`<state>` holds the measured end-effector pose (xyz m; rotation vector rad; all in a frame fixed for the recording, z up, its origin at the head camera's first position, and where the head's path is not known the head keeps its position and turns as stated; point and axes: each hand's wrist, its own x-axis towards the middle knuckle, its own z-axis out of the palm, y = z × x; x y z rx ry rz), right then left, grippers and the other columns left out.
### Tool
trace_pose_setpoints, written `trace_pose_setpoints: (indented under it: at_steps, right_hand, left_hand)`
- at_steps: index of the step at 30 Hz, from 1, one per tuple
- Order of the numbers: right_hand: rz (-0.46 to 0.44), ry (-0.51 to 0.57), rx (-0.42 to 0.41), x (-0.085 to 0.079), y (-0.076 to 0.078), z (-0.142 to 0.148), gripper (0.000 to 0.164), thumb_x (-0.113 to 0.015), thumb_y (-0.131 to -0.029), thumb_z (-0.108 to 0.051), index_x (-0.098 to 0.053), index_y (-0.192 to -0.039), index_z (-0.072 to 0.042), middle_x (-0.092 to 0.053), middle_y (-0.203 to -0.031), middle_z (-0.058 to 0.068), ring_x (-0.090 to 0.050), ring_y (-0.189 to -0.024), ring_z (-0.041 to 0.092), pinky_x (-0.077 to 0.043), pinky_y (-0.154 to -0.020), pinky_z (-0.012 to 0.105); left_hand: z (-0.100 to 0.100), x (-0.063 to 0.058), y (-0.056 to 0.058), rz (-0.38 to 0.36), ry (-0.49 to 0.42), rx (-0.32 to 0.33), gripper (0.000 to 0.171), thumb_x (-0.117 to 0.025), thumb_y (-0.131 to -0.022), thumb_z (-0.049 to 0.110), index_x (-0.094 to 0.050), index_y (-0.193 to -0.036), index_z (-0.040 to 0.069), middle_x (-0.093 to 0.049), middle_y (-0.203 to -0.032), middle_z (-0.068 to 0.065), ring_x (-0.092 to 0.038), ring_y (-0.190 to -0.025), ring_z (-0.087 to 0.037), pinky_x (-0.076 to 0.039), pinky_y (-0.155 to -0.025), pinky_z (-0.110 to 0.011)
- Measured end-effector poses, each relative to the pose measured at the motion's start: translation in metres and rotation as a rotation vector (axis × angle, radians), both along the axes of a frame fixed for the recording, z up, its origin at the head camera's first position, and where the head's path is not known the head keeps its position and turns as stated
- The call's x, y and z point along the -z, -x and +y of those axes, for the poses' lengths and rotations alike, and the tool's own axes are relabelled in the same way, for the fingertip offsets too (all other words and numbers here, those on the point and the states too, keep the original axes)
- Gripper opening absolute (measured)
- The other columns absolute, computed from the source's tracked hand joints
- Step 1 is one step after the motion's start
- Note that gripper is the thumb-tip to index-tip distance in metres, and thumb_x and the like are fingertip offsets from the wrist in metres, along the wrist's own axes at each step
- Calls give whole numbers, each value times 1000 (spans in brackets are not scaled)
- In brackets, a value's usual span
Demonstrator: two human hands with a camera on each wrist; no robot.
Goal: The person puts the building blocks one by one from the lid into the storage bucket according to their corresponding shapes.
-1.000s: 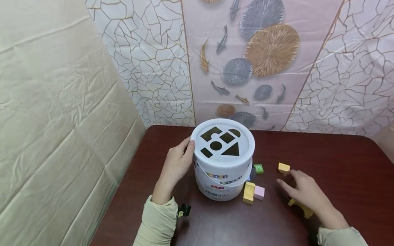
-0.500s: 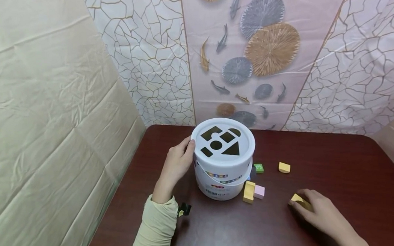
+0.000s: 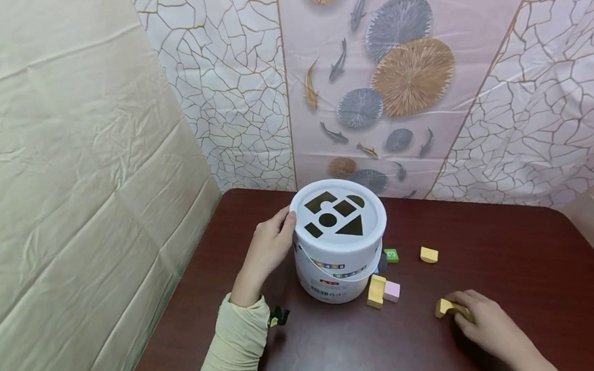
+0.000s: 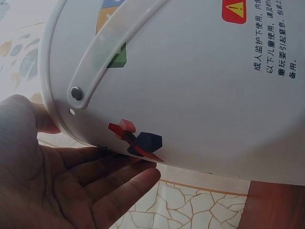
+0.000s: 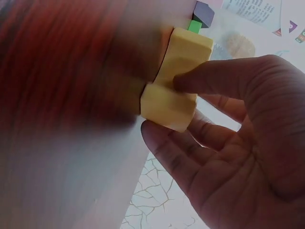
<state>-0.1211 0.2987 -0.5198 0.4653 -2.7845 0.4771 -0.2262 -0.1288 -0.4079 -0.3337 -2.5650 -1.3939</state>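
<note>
A white lidded bucket (image 3: 333, 268) with shaped holes in its lid stands upright on the dark red table (image 3: 358, 352). My left hand (image 3: 267, 241) rests on its left side. In the left wrist view the thumb (image 4: 46, 119) is at the lid's rim, and straight fingers (image 4: 126, 183) lie along the wall. On the right, my right hand (image 3: 484, 321) holds a yellow arch-shaped block (image 3: 450, 308) between thumb and fingers. In the right wrist view the thumb (image 5: 209, 78) lies across the arch block (image 5: 178, 76), close beside the table surface.
Right of the bucket lie another yellow notched block (image 3: 376, 291), a pink block (image 3: 392, 291) and a green block (image 3: 391, 255), with a dark blue block partly hidden there. A small yellow block (image 3: 429, 254) lies farther right. Patterned cloth (image 3: 240, 98) hangs behind the table.
My right hand has moved back toward me from near the small yellow block and taken hold of the yellow arch block, which is now turned. My left hand stays at the bucket.
</note>
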Motion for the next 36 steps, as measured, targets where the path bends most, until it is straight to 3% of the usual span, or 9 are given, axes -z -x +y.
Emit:
trace_pose_setpoints:
  at_steps: [5,15,22,28,33,36]
  right_hand:
    - [-4,-9,-32,-1,4,-5,35,-80,-70,4,-73,-100,-12,-65,-94,-4,-63,-83,16,-52,-68,39]
    - [84,1,-74,-10,12,-11,35,-79,-69,5,-73,-98,-14,-64,-91,-9,-60,-79,8,-51,-63,34]
    - [171,34,-115,-26,23,-19,35,-80,-69,5,-73,-100,-12,-64,-91,-8,-61,-78,10,-52,-65,34]
    - [261,29,-180,-60,41,-34,37,-78,-68,8,-73,-101,-8,-67,-95,-2,-65,-83,18,-53,-70,40]
    - [310,40,-211,-105,57,-50,35,-76,-73,8,-73,-105,-6,-68,-100,2,-64,-88,20,-52,-71,41]
    - [360,47,-230,-133,66,-61,35,-74,-75,8,-72,-106,-7,-68,-102,3,-63,-88,20,-49,-72,36]
  left_hand:
    - [0,0,1,1,4,-2,51,-40,-105,47,-58,-143,19,-65,-132,-1,-60,-119,-12,-50,-99,-43]
    - [0,1,1,7,-4,10,51,-40,-105,48,-58,-143,18,-65,-132,-1,-60,-118,-12,-50,-98,-43]
    - [-1,0,0,-3,-8,5,50,-41,-105,48,-58,-143,20,-65,-131,0,-60,-118,-11,-50,-98,-42]
    - [-2,0,0,1,-10,4,50,-41,-105,48,-59,-143,19,-66,-131,-1,-60,-118,-12,-50,-99,-43]
    - [-2,0,1,8,-12,2,50,-41,-105,47,-59,-142,18,-66,-131,-1,-59,-119,-11,-49,-99,-41]
    - [-1,0,0,9,-11,3,49,-42,-105,46,-59,-142,18,-66,-130,-1,-61,-116,-11,-50,-98,-41]
